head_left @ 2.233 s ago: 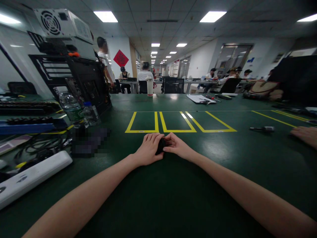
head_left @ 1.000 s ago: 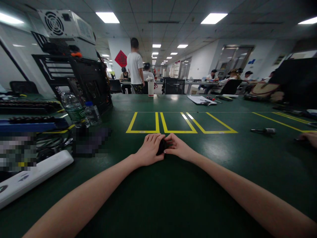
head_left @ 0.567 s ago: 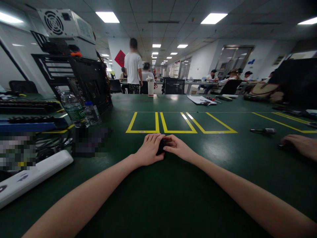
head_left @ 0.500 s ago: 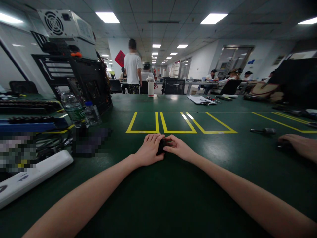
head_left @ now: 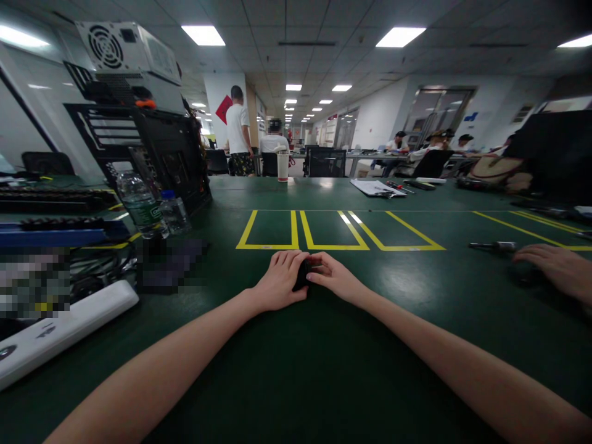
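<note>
Both my hands rest together on the green table (head_left: 324, 370), just in front of the yellow marked boxes (head_left: 337, 231). My left hand (head_left: 280, 280) is curled round a small black object (head_left: 303, 273), and my right hand (head_left: 335, 276) pinches the same object from the other side. Most of the object is hidden between the fingers, so I cannot make out what it is. Both forearms lie stretched out along the table toward me.
A black computer case (head_left: 157, 154) with a power supply (head_left: 129, 49) on top stands at left, with two water bottles (head_left: 141, 206), cables and a white bar (head_left: 60, 330). Another person's hand (head_left: 555, 268) lies at right near a screwdriver (head_left: 493, 246). A clipboard (head_left: 377, 187) and cup (head_left: 282, 165) sit further back.
My hands stay together on the black object. The other person's hand at right has slid further in over the table. A person in a white shirt in the background walked left.
</note>
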`<state>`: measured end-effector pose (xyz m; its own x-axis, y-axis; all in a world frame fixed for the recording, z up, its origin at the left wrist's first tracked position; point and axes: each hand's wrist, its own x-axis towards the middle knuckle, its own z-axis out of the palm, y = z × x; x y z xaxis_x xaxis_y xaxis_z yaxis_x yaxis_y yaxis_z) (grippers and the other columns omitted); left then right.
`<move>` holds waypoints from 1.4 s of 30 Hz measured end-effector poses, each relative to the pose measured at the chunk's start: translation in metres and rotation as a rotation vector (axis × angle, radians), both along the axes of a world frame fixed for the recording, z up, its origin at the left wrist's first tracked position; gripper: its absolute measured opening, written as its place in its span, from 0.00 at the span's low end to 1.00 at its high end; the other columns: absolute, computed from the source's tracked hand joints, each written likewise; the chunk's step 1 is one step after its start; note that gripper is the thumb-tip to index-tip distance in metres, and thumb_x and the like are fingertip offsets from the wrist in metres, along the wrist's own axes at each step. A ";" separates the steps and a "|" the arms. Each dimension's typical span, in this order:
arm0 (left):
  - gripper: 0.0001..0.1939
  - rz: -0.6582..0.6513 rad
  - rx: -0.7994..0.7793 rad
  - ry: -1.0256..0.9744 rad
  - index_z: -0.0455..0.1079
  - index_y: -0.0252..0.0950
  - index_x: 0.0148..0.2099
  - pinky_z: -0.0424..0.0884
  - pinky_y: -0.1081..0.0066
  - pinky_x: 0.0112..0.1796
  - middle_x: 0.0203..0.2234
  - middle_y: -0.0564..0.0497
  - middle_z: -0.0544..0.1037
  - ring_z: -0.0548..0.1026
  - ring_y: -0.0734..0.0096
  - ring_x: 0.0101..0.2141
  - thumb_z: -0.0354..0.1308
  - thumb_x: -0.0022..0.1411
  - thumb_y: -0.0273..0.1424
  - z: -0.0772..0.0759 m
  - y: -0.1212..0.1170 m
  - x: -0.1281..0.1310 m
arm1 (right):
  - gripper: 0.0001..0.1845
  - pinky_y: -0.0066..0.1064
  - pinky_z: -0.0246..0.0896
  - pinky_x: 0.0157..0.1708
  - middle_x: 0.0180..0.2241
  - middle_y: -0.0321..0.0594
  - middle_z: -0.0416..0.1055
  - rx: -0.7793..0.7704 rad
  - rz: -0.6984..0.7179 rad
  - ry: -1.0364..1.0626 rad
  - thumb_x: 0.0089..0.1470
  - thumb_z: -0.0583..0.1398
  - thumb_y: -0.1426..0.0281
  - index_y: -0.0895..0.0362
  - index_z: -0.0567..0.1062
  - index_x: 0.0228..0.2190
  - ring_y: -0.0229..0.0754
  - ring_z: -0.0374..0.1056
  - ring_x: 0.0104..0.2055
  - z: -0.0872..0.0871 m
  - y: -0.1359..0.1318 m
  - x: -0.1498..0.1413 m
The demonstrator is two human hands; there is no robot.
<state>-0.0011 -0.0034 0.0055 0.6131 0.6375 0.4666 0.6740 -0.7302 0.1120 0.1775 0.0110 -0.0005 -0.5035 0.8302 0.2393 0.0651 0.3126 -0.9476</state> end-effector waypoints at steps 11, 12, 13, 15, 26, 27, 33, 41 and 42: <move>0.33 0.002 -0.011 -0.011 0.47 0.34 0.56 0.52 0.57 0.50 0.49 0.43 0.60 0.59 0.56 0.49 0.55 0.51 0.36 0.000 0.000 -0.001 | 0.16 0.39 0.60 0.46 0.38 0.36 0.63 0.019 0.027 0.017 0.43 0.62 0.73 0.54 0.63 0.34 0.40 0.64 0.44 -0.006 -0.001 0.000; 0.33 0.003 -0.010 -0.011 0.47 0.34 0.56 0.52 0.57 0.50 0.49 0.43 0.60 0.59 0.57 0.49 0.55 0.51 0.36 0.000 0.000 -0.001 | 0.14 0.39 0.60 0.46 0.37 0.36 0.64 0.042 0.007 0.009 0.44 0.61 0.72 0.54 0.63 0.34 0.40 0.64 0.44 -0.006 -0.001 0.000; 0.33 0.004 -0.008 -0.012 0.46 0.35 0.56 0.52 0.57 0.50 0.49 0.43 0.60 0.59 0.57 0.49 0.55 0.51 0.36 0.000 0.000 -0.001 | 0.12 0.38 0.60 0.46 0.37 0.36 0.64 0.067 -0.013 0.000 0.45 0.61 0.71 0.55 0.64 0.34 0.40 0.64 0.43 -0.006 -0.001 0.000; 0.33 0.001 -0.007 -0.014 0.46 0.35 0.56 0.52 0.56 0.50 0.49 0.43 0.60 0.59 0.57 0.49 0.55 0.51 0.36 0.000 0.000 -0.001 | 0.12 0.39 0.59 0.46 0.36 0.36 0.64 0.103 -0.046 -0.015 0.45 0.60 0.70 0.55 0.65 0.34 0.40 0.64 0.43 -0.005 0.000 -0.001; 0.33 -0.002 -0.006 -0.008 0.46 0.35 0.56 0.51 0.56 0.50 0.48 0.43 0.60 0.59 0.56 0.49 0.55 0.50 0.35 0.001 -0.001 0.000 | 0.19 0.39 0.58 0.48 0.39 0.36 0.63 0.021 0.037 0.037 0.41 0.62 0.75 0.53 0.62 0.36 0.40 0.63 0.46 -0.007 -0.003 -0.001; 0.33 -0.003 -0.008 -0.009 0.46 0.35 0.56 0.51 0.56 0.50 0.48 0.43 0.60 0.59 0.56 0.49 0.55 0.50 0.35 0.001 -0.001 0.000 | 0.18 0.39 0.58 0.48 0.39 0.36 0.63 0.021 0.037 0.041 0.43 0.62 0.75 0.53 0.62 0.36 0.40 0.63 0.46 -0.007 -0.004 -0.001; 0.33 -0.003 -0.013 -0.012 0.45 0.36 0.56 0.52 0.56 0.49 0.48 0.44 0.60 0.59 0.56 0.49 0.55 0.51 0.36 0.001 -0.001 -0.001 | 0.13 0.40 0.58 0.48 0.38 0.37 0.64 0.104 -0.061 -0.012 0.45 0.60 0.72 0.55 0.65 0.35 0.41 0.63 0.45 -0.005 -0.002 -0.002; 0.33 0.001 -0.017 -0.007 0.46 0.35 0.56 0.51 0.56 0.50 0.49 0.43 0.60 0.59 0.56 0.49 0.55 0.51 0.36 0.002 -0.002 0.000 | 0.19 0.41 0.55 0.51 0.41 0.37 0.63 0.032 0.013 0.000 0.42 0.61 0.76 0.54 0.62 0.37 0.42 0.60 0.49 -0.005 -0.006 -0.001; 0.33 0.001 -0.019 -0.005 0.46 0.36 0.56 0.51 0.55 0.50 0.49 0.43 0.60 0.58 0.56 0.49 0.55 0.51 0.36 0.002 -0.002 0.000 | 0.20 0.41 0.54 0.52 0.41 0.37 0.63 0.031 0.018 0.006 0.42 0.62 0.77 0.54 0.62 0.37 0.42 0.60 0.49 -0.005 -0.006 -0.001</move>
<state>-0.0014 -0.0053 0.0072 0.6100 0.6471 0.4573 0.6742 -0.7271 0.1296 0.1764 0.0047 -0.0059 -0.5163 0.8135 0.2677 0.0532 0.3424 -0.9380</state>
